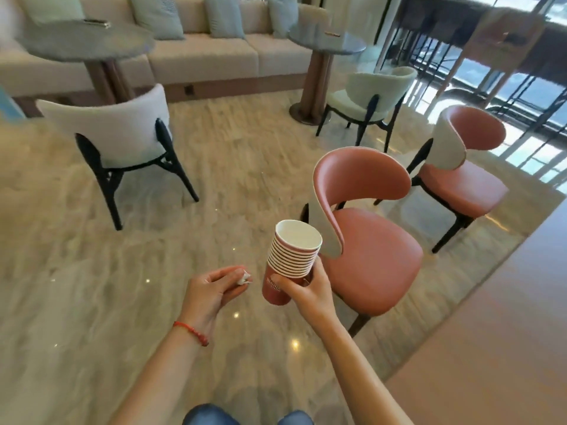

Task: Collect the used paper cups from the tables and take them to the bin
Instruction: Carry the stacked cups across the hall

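A stack of several red paper cups, nested with a white inside showing at the top, is tilted slightly and held in front of me. My right hand is shut around the lower part of the stack. My left hand is just left of it, fingers curled, pinching a small crumpled white scrap of paper at the fingertips. A red string bracelet sits on the left wrist. No bin is in view.
Two terracotta chairs stand to the right beside a long pale table edge. A white chair and a pale green chair stand by two round grey tables before a beige sofa. Glossy marble floor lies ahead.
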The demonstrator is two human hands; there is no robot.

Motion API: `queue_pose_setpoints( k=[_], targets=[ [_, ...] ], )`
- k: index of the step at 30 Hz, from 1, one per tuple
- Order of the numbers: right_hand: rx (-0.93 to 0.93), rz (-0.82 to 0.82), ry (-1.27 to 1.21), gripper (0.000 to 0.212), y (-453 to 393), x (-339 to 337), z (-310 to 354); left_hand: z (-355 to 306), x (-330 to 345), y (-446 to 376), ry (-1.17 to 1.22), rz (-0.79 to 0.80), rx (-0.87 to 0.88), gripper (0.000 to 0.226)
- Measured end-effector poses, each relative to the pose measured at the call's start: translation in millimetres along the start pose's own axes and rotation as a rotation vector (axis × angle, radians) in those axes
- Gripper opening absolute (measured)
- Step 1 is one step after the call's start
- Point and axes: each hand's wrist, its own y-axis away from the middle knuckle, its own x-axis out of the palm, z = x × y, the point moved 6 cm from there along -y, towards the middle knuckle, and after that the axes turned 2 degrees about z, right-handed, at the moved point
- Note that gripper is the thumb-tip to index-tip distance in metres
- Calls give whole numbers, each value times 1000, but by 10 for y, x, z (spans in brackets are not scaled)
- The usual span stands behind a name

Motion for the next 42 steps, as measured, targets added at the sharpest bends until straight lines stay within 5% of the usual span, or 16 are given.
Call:
queue_pose_setpoints(
  k=[20, 31, 42],
  targets=[
    [68, 537, 94, 65, -585, 3988, 105, -1457, -3552, -270, 197, -477, 187, 7],
    [84, 794, 125, 66, -1389, 5440, 30, -1893, -4566, -885, 313, -700, 199, 5],
    [70, 889, 158, 68, -2898, 6774, 256, -3008, -5208, -2106, 309, -797, 231, 7]
  ],
)
